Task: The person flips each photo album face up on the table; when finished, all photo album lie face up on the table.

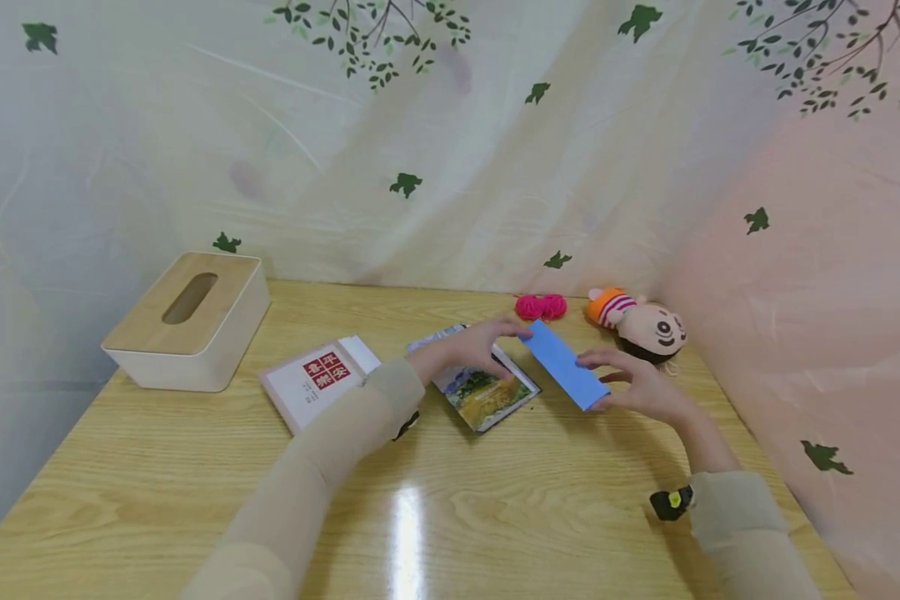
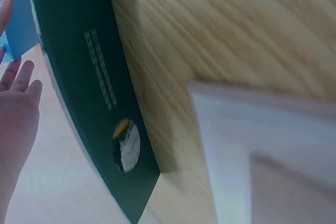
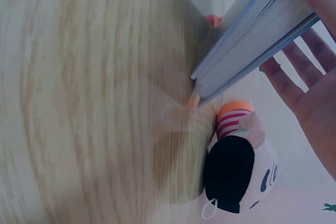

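A blue book (image 1: 566, 367) is held between both hands at the right of the table, its page edges showing in the right wrist view (image 3: 257, 35). My right hand (image 1: 641, 385) grips the near end, thumb on one side and fingers on the other. At the far end, my left hand (image 1: 483, 343) holds the book with thumb and fingers. Under the left hand lies a book with a landscape cover (image 1: 487, 396); the left wrist view shows a dark green side (image 2: 97, 93) bearing a round picture. The left hand partly hides this book.
A pale book with red characters (image 1: 322, 379) lies left of the left forearm. Further left stands a tissue box (image 1: 187, 321) with a wooden lid. Pink yarn (image 1: 542, 307) and a doll (image 1: 640, 325) lie near the back wall, behind the blue book.
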Action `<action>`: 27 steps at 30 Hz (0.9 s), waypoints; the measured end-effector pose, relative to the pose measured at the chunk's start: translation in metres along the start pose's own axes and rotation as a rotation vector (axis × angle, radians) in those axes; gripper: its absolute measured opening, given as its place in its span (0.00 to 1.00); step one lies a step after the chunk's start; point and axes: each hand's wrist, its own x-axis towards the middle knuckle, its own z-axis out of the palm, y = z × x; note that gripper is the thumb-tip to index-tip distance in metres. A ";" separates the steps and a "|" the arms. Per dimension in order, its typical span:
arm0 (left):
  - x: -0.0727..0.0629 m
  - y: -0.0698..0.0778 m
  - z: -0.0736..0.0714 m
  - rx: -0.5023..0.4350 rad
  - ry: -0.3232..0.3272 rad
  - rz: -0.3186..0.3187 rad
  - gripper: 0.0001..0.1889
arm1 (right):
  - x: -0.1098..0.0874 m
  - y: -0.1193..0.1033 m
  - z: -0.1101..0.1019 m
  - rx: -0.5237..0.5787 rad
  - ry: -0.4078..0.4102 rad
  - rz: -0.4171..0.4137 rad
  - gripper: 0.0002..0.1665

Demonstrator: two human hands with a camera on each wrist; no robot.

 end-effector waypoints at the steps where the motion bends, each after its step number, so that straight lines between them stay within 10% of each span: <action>1: 0.000 -0.001 0.000 0.036 -0.013 0.000 0.42 | 0.000 0.001 0.001 -0.007 -0.002 -0.004 0.37; 27: -0.003 -0.007 0.015 0.107 -0.161 -0.073 0.45 | -0.003 0.018 0.014 -0.277 0.001 -0.088 0.38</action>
